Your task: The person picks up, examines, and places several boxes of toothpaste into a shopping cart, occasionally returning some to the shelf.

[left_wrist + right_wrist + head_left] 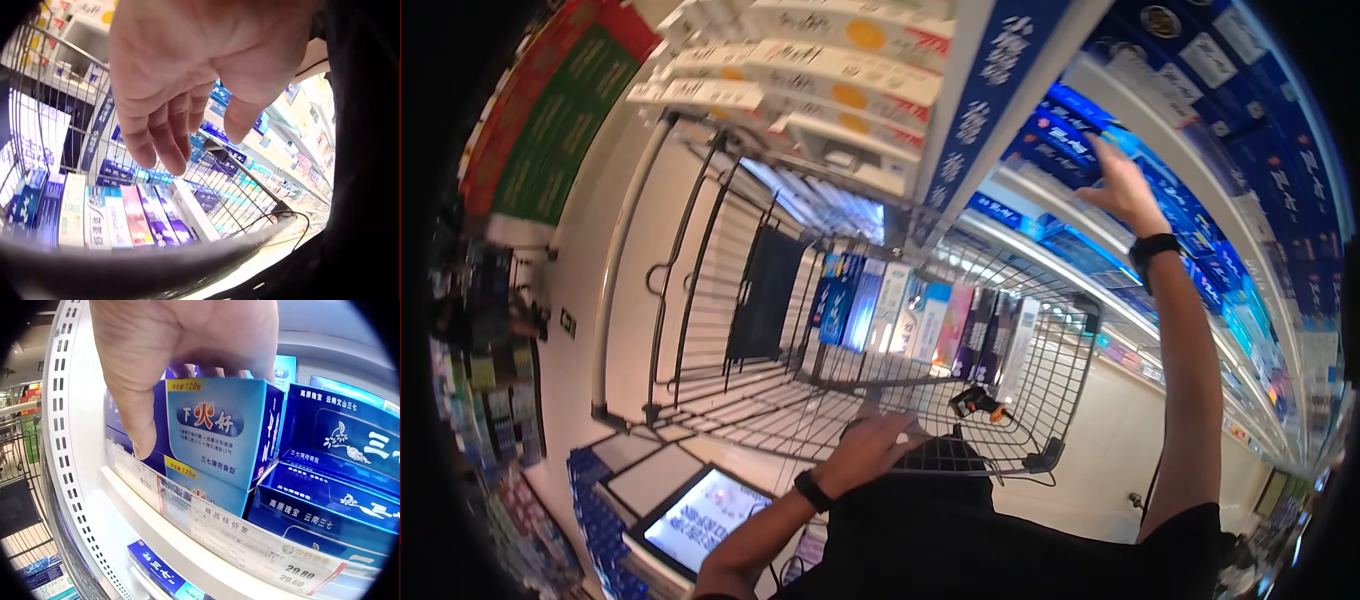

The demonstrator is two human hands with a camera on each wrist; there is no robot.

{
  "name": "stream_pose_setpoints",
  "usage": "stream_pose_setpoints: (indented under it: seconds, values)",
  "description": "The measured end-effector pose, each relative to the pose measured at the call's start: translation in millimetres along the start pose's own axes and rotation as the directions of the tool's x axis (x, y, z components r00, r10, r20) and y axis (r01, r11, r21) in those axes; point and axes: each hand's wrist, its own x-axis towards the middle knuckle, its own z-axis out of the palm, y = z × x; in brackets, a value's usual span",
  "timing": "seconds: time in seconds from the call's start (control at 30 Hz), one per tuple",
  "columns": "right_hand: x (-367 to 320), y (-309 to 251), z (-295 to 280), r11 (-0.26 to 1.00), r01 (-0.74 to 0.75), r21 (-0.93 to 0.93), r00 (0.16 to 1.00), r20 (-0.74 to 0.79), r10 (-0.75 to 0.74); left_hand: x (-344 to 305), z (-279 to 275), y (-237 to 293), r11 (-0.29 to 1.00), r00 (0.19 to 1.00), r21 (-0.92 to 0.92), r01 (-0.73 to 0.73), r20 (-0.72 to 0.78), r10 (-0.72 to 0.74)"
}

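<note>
My right hand (181,337) reaches over a blue toothpaste box (209,428) on the shelf. In the right wrist view its thumb lies against the front of the box, with the other fingers over the top and behind. A second box of the same pattern (212,495) lies beneath it. In the head view my left hand (870,445) is at the near side of the wire shopping cart (870,462). Its fingers (164,139) hang loosely curled in the left wrist view, holding nothing. Several upright boxes (895,305) stand in a row inside the cart.
Beside the gripped box are more blue boxes (350,440), above a price-tag strip (262,544). A dark object with an orange part (977,403) lies in the cart. White cartons (840,75) are stacked beyond it. A lit screen (705,520) stands at lower left.
</note>
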Motion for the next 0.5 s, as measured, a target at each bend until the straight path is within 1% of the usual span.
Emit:
stream_pose_setpoints:
  seconds: [0.03,0.1,0.13,0.17,0.23,0.27,0.3,0.33,0.4,0.47,0.5]
  values:
    - [-2.6,-6.2,-5.5,1.000,0.017,0.003,1.000,-0.011,-0.017,6.2,-11.4,0.5,0.998,0.999,0.037,-0.048,-0.002,0.048]
    - [-10.2,-18.4,-16.8,0.999,0.023,-0.026,0.998,-0.064,-0.024,18.3,-28.5,-8.6,0.996,0.996,0.075,-0.043,-0.078,0.049]
    - [-17.6,-23.3,-22.5,0.998,0.015,-0.054,0.995,-0.094,-0.020,28.3,-39.4,-15.6,0.994,0.990,0.081,-0.072,-0.114,0.081]
    - [-25.1,-28.5,-27.5,1.000,-0.011,-0.021,0.996,-0.087,0.010,38.1,-48.6,-27.4,0.992,0.989,0.115,-0.050,-0.134,0.066]
    - [-47.9,-37.3,-36.0,1.000,0.027,-0.011,0.988,-0.150,-0.028,62.4,-59.3,-62.7,0.991,0.985,0.110,0.083,-0.160,-0.065]
    - [-60.9,-43.5,-40.9,0.999,0.046,-0.007,0.982,-0.185,-0.047,76.1,-64.5,-82.4,0.980,0.976,0.097,0.174,-0.148,-0.159]
    - [-78.0,-54.5,-47.4,0.999,0.005,0.040,0.983,-0.181,0.002,89.0,-68.2,-103.6,0.960,0.958,0.088,0.264,-0.135,-0.251]
    - [-97.1,-68.9,-55.4,0.996,-0.036,0.086,0.983,-0.176,0.050,99.6,-67.7,-128.2,0.953,0.954,0.137,0.270,-0.175,-0.245]
    - [-134.5,-101.3,-75.8,0.986,-0.100,0.134,0.989,-0.099,0.113,121.9,-64.4,-175.7,0.930,0.941,0.231,0.286,-0.250,-0.227]
    - [-174.1,-128.0,-83.8,0.943,-0.209,0.260,0.975,-0.014,0.220,151.9,-67.6,-202.1,0.832,0.860,0.253,0.494,-0.281,-0.426]
    - [-193.6,-138.1,-83.1,0.920,-0.271,0.283,0.962,0.055,0.267,166.3,-69.4,-215.4,0.778,0.815,0.263,0.571,-0.291,-0.500]
